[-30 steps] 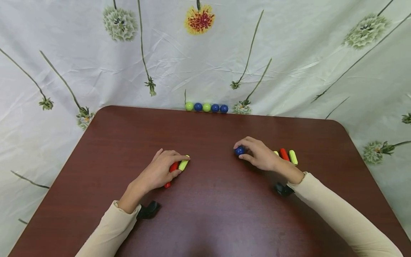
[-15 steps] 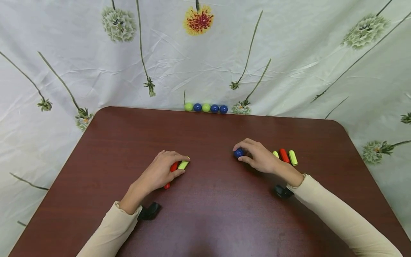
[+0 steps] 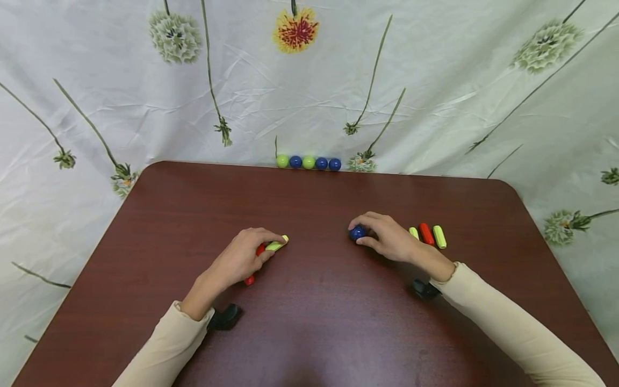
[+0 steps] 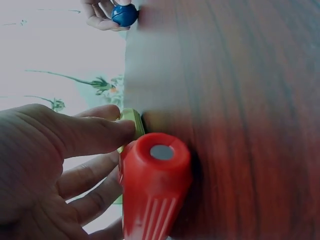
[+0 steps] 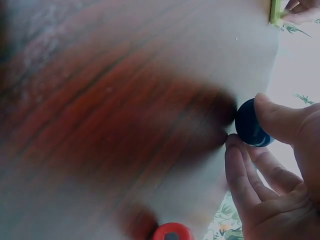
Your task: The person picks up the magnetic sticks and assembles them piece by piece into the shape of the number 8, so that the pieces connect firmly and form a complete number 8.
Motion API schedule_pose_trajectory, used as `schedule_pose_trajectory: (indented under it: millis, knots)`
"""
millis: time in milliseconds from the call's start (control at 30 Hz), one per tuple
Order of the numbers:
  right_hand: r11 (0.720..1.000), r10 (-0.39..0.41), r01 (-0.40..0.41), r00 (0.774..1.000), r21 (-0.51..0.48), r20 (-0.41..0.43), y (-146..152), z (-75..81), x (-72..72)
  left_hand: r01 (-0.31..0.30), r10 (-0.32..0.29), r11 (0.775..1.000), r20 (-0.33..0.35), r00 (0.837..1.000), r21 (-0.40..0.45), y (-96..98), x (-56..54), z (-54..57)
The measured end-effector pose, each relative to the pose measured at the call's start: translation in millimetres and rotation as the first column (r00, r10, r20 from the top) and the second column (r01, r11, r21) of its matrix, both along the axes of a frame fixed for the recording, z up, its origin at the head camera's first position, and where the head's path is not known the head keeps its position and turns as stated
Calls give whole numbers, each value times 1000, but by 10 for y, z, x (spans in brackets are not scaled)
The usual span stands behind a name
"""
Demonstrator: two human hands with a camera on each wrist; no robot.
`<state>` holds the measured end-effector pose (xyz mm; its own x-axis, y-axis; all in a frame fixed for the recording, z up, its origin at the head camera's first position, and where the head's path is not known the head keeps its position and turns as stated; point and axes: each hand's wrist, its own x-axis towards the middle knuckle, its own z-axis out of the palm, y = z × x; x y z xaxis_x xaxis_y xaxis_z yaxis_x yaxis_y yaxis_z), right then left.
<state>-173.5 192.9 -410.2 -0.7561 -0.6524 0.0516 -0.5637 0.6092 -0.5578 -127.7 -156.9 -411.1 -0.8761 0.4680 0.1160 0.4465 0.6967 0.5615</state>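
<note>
My left hand [image 3: 239, 255] pinches a yellow-green rod [image 3: 276, 246] between thumb and fingers, low over the table. Right beside it a red ribbed rod [image 4: 157, 185] with a grey metal-looking disc in its end lies under the hand, partly hidden in the head view. My right hand [image 3: 387, 236] grips a blue ball [image 3: 357, 233] with thumb and fingertips at the table surface. To the right of that hand lie two yellow-green rods, the nearer one [image 3: 414, 233] partly covered, and a red rod [image 3: 426, 234] between them.
At the far edge of the dark red-brown table [image 3: 309, 322] several balls stand in a row, among them a green ball [image 3: 282, 160] and a blue ball [image 3: 335, 164]. A white flowered cloth [image 3: 251, 80] hangs behind. Black wrist mounts [image 3: 225, 317] sit under both forearms.
The yellow-green rod in my left hand has turned and tipped away from the red rod. My right hand has shifted slightly nearer with the blue ball.
</note>
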Motion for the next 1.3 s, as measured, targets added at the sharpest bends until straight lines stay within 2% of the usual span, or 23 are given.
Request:
schedule_pose_trajectory:
  millis: [333,533,733,1000,1300]
  knots:
    - [1000,-14,14,1000,3,-16,-23,10,28,15,-15,1000,43,999,-3,18,-34,31]
    - [999,-34,34,999,1,-33,-49,24,50,23,-23,1000,-11,1000,12,34,-45,73]
    - [999,-44,43,998,-14,-38,-60,22,74,61,-59,997,-48,997,42,60,-68,86]
    - [997,-70,69,997,-40,-26,-59,-16,83,106,-110,990,45,993,88,154,-125,154]
    - [993,-94,92,995,-73,-21,-81,-71,75,178,-183,982,75,980,63,329,-266,246]
